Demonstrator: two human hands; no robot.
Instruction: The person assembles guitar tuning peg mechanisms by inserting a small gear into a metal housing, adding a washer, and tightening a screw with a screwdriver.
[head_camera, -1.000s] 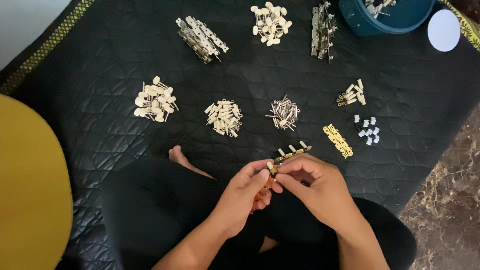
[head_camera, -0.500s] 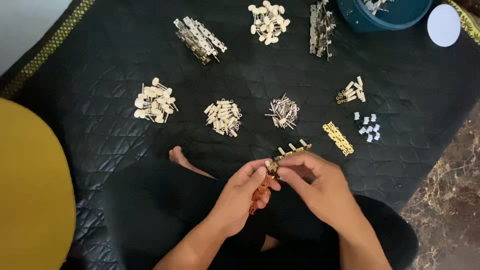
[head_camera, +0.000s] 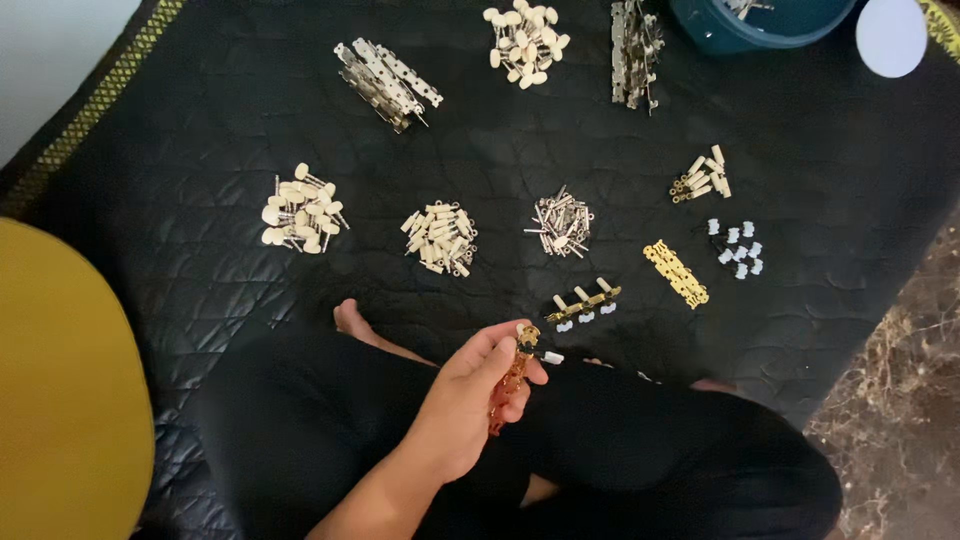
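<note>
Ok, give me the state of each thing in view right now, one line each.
Left hand: closed around a gold plate, fingers curled.
Gold plate: held in the left hand, one white-tipped peg sticking out.
Right hand: out of view.
Finished gold plate: lying flat on the black mat, three white pegs fitted.
Bare gold plates: lying loose, nothing fitted.
Blue tub: open, metal parts inside.
Black mat: spread flat.

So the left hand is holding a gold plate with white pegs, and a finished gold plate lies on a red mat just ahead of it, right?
Not quite: the head view shows the mat is black, not red. The left hand holds a gold plate, and a finished one lies ahead.
</note>
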